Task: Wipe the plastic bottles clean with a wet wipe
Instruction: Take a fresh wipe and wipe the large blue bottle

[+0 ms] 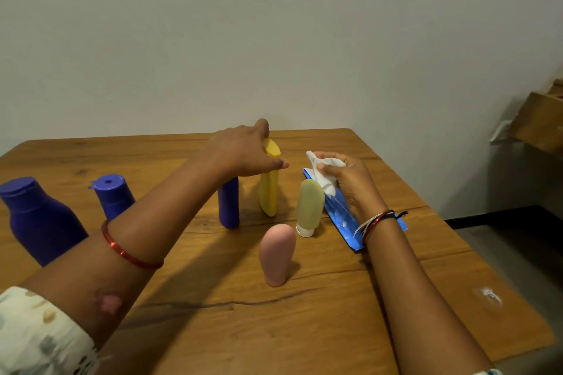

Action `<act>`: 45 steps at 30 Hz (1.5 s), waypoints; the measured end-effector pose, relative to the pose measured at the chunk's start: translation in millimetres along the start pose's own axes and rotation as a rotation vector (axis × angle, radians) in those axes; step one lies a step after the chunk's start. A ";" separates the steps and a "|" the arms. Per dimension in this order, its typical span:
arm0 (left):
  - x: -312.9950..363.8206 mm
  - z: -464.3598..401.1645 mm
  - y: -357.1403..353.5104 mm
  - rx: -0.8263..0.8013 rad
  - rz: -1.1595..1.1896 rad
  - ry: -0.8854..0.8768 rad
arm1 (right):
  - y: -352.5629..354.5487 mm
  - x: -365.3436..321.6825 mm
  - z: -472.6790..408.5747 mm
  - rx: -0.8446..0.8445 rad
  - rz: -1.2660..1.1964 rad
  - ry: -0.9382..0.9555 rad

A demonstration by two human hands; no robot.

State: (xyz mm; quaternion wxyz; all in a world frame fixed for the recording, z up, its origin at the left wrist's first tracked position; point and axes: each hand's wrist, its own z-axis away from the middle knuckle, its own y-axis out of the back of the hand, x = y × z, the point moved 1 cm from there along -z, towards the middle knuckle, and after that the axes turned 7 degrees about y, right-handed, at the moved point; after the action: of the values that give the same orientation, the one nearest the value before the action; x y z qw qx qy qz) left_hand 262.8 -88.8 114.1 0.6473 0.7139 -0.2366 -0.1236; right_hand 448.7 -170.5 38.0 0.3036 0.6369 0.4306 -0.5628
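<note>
My left hand reaches across the wooden table and grips the top of an upright yellow bottle. My right hand holds a crumpled white wet wipe just right of it, above a blue wipe packet. A pale green bottle stands on its white cap beside the packet. A pink bottle stands nearer me. A slim purple bottle stands partly hidden under my left hand.
Two larger purple bottles stand at the left, one at the table's edge and one behind my left forearm. A wooden box sits off the table at the right. A grey wall rises behind the table.
</note>
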 end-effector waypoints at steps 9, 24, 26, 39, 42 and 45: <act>0.9 -3.4 -1.3 0.015 -0.032 0.022 | 0.8 -1.7 0.1 0.005 0.018 0.003; -4.1 6.3 16.4 -0.020 0.045 0.026 | -1.6 -4.6 2.5 -0.027 0.044 0.005; -8.8 11.4 26.2 -0.025 0.092 0.024 | -3.7 -8.0 3.5 -0.028 0.085 0.020; -53.1 60.4 92.5 -0.061 0.105 0.047 | -60.7 -101.7 5.9 -0.101 0.492 0.460; -77.9 74.9 110.0 -0.165 0.085 0.082 | -84.1 -108.3 15.1 -0.129 0.487 0.483; -97.6 88.3 115.5 -0.188 0.032 0.116 | -108.9 -108.6 23.9 -0.168 0.525 0.485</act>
State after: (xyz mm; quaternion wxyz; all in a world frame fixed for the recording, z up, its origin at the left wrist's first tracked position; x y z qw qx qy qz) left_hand 115.9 -122.4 203.4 0.7260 0.6521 -0.1974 -0.0932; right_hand 341.3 -165.4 150.6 0.3779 0.8136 0.3567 -0.2609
